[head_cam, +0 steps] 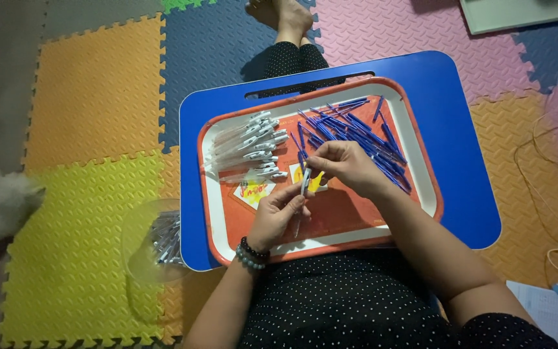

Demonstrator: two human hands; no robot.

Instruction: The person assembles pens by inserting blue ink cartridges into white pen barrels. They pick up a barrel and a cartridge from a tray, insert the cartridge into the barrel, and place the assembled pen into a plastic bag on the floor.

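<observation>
At frame centre, over the orange tray (217,213), the left hand (278,216) pinches a clear pen barrel (304,184) upright while the right hand (349,165) pinches its tip, blue refills (356,136) heaped within reach behind.

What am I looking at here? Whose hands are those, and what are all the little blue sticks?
The camera sits on a person's head and looks down at their lap, so you see their own two hands. A blue lap table carries an orange tray. On the tray lie a pile of thin blue refills and a row of clear pen barrels with white clips. The left hand holds a clear pen barrel upright, and the right hand pinches its top end. A clear bowl of pens sits on the foam floor mats.
</observation>
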